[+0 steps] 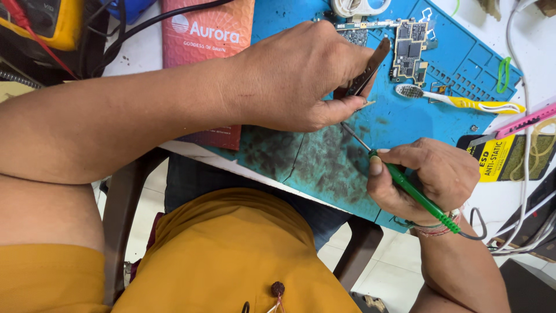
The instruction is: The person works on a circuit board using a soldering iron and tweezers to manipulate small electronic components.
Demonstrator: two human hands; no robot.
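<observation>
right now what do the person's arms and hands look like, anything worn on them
Both forearms are bare, with no sleeves reaching them and no gloves. The left hand shows no ring or band. The right hand has a bundle of thin threads, reddish and pale, tied round the wrist. The top worn is mustard yellow.

Soldering iron [414, 194], lower right: glossy green plastic handle, ribbed at rear, thin bare-metal tip. Blue mat [324, 156], centre: matt rubbery sheet, smudged dark with soot. Tweezers [365, 72], upper centre: dark metal, dull sheen. Circuit board [410, 52], upper right: dark board, small shiny metal parts. Toothbrush [463, 101], right: smooth white-and-yellow plastic, grimy bristles. Booklet [208, 35], upper left: smooth pink card cover. Shirt [231, 261], bottom: mustard matt cloth.
</observation>
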